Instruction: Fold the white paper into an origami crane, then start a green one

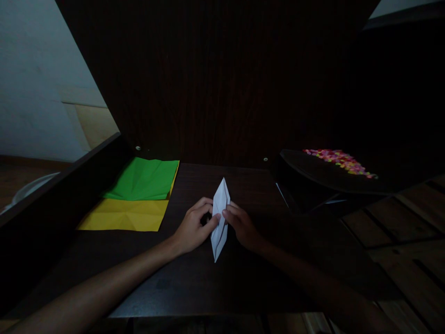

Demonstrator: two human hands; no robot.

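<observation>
Between my two hands is a folded piece of white paper (219,199), long and narrow with a point at each end, one toward the back and one toward me. My left hand (195,225) grips its left side, the thumb on top and the fingers behind. On the right side, my right hand (242,227) pinches it, with the thumb near the middle crease. A dark slit between folds runs down the paper's length. Fingers under the paper are partly hidden.
At left on the dark wooden table (194,287) lie a green sheet (148,178) and a yellow sheet (127,215), overlapping. A dark panel (208,83) rises behind. To the right is a black bag-like item (306,176) with small colourful pieces (342,162) on it.
</observation>
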